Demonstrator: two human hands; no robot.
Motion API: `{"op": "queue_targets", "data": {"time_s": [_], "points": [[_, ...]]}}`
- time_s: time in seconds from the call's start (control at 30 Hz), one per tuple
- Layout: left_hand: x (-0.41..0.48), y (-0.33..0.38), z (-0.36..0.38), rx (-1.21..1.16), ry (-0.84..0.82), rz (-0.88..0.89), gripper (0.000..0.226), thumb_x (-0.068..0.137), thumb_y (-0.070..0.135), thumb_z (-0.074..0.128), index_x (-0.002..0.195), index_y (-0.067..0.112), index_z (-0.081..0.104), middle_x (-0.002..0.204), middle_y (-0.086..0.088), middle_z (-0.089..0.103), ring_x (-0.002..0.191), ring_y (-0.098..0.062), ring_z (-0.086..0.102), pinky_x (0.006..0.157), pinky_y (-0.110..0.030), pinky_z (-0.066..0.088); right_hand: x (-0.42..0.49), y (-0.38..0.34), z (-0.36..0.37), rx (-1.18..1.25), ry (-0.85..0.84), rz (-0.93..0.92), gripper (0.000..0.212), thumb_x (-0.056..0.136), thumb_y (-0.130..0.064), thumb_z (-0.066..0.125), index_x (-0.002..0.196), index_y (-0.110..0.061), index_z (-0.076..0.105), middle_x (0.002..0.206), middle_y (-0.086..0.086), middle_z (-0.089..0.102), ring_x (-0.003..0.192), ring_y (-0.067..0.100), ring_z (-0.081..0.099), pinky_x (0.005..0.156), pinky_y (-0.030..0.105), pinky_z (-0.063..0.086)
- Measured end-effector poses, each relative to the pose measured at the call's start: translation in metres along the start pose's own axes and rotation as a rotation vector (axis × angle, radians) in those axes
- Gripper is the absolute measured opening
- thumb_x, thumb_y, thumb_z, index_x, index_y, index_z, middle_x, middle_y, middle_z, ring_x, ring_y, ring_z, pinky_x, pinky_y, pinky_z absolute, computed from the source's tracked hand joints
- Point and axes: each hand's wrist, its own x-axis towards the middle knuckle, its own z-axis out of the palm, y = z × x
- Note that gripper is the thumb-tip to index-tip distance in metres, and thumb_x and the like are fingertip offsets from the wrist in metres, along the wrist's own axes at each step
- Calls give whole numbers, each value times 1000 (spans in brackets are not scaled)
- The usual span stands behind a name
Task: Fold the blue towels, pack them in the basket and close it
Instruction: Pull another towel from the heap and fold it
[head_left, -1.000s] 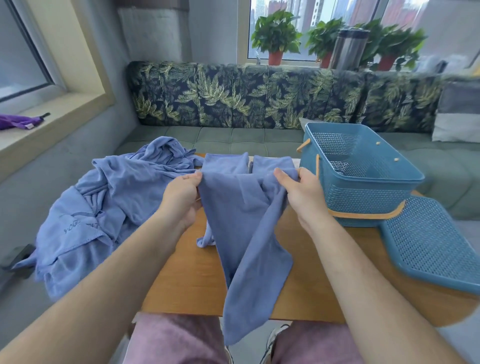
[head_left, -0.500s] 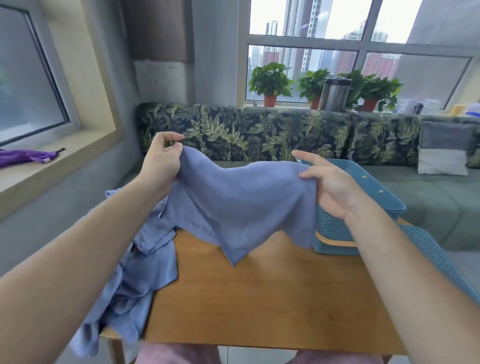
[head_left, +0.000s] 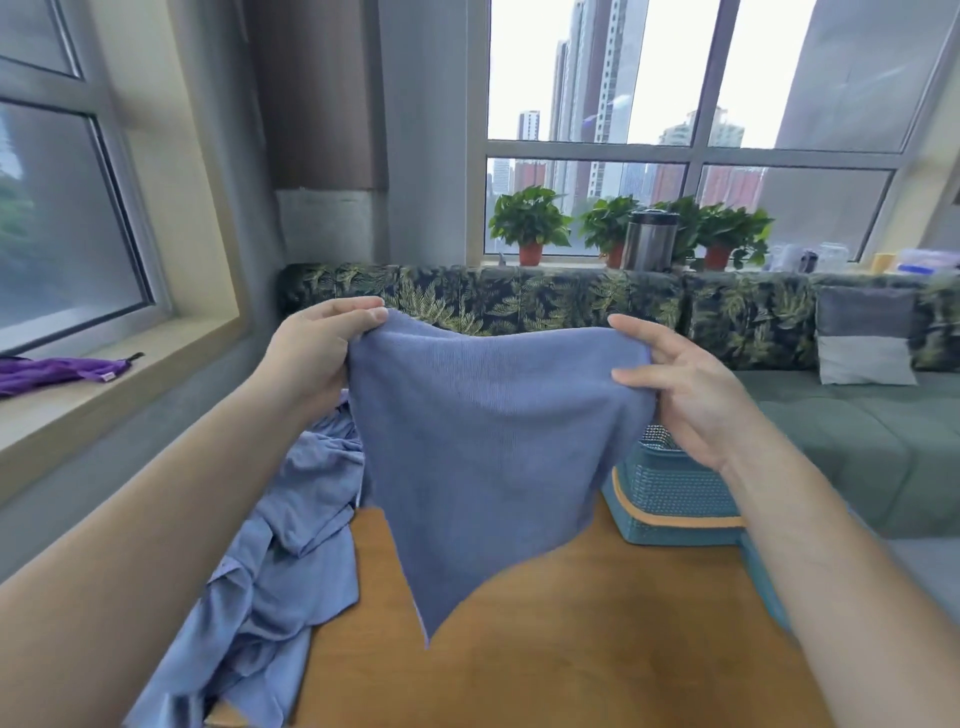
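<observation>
While a heap of unfolded towels (head_left: 280, 545) spills over the left edge of the table (head_left: 571, 649), a person holds a single blue towel (head_left: 488, 447) up at chest height over the wood. The left hand (head_left: 317, 353) pinches one top corner between thumb and fingers (head_left: 358, 312). The right hand (head_left: 691, 395) grasps the opposite corner, with its index finger laid along the hem. The cloth hangs spread between them, its lowest corner dangling just above the tabletop. The job looks to be near its start: this towel shows no fold yet, the heap is untouched, and the teal basket (head_left: 670, 499) stands open at the table's far right. A teal sliver (head_left: 763, 587) beside the right forearm is probably its lid, lying off to the side. Whether anything is already packed cannot be told, since the towel and the right hand hide most of the basket's mouth. Folding, packing and closing all appear to lie ahead. For room, a bare stretch of wood lies between heap and basket, likely enough to lay the towel flat. The basket's near wall and the heap's loose folds bound it on either side, and the table's near edge falls out of view.
</observation>
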Motion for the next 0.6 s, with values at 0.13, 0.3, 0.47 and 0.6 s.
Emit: {"op": "queue_targets", "data": {"time_s": [0.13,0.3,0.47,0.6], "points": [[-23,29,1,-77,-131,39,31,83,1,72,113,7,72,98,-10,74,86,-19,69,83,-29,56,-19,-34,-4,42,-36,-108,34,78,-8,69,108,-21,77,103,-3,75,91,12,66,77,25,48],[-14,26,0,32,-203,33,47,76,-12,70,119,8,69,113,-14,73,99,-26,70,89,-34,58,-7,-44,-11,-69,11,-151,30,63,-13,79,93,-18,80,88,1,76,80,8,66,62,15,46],[30,-19,-12,513,-154,62,36,77,0,80,106,21,76,94,-4,76,81,-18,65,70,-27,58,21,-12,-10,-547,104,-61,33,76,2,82,101,-18,75,95,4,75,81,12,66,74,24,56],[58,-43,-8,940,-64,252,6,86,13,75,87,19,76,80,-1,71,71,-13,58,63,-23,47,57,23,-5,-1054,107,-114,17,85,-12,76,81,-29,73,90,-2,66,80,12,59,70,28,45]]}}
